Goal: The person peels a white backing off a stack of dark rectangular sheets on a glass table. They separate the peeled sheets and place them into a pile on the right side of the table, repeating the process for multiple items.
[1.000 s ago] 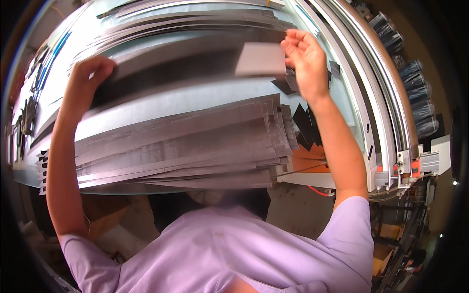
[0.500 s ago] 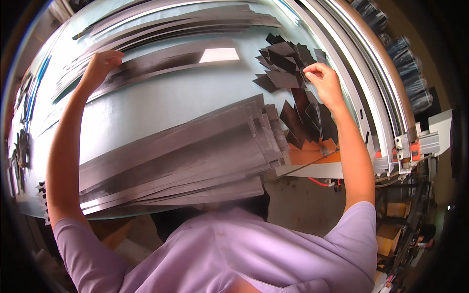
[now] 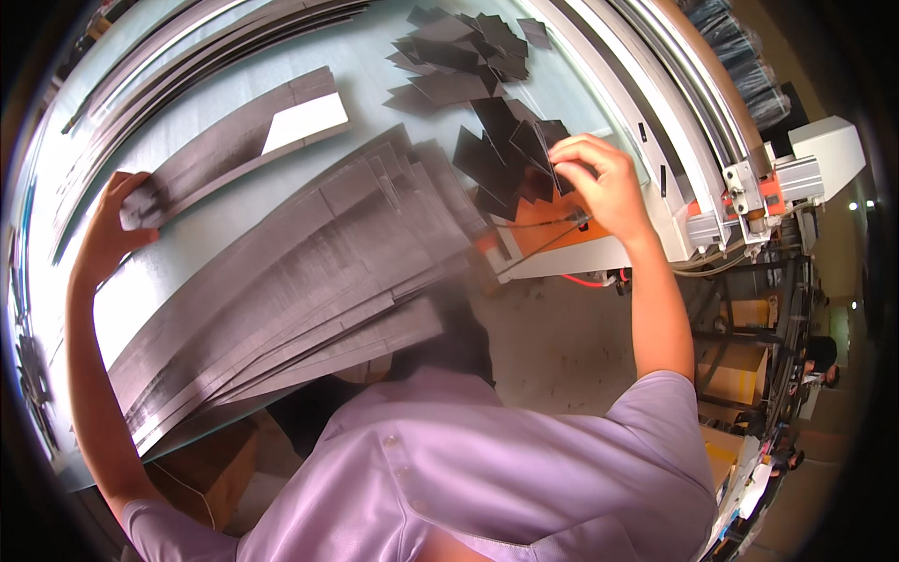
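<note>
My left hand (image 3: 112, 229) is at the left end of a dark grey flat strip (image 3: 220, 150), thumb and fingers spread apart around that end. A white patch shows at the strip's right end. My right hand (image 3: 599, 183) is closed in a pinch on a small dark flat piece (image 3: 535, 148), above a heap of similar dark cut pieces (image 3: 492, 159). Nearer to me, a fanned stack of long dark grey strips (image 3: 281, 253) lies along the table's front edge. More dark pieces (image 3: 459, 51) are scattered farther off.
The pale glassy table (image 3: 225, 201) carries more long strips (image 3: 215, 47) at the far left. Metal rails (image 3: 693, 89) run along the right, with a white end housing (image 3: 829, 159). An orange panel (image 3: 552, 229) sits below the right hand. Cardboard boxes (image 3: 735, 370) stand at lower right.
The view has swung to the right. My right hand has come down to the nearer heap and taken hold of a dark piece. My left hand has spread around the strip's left end.
</note>
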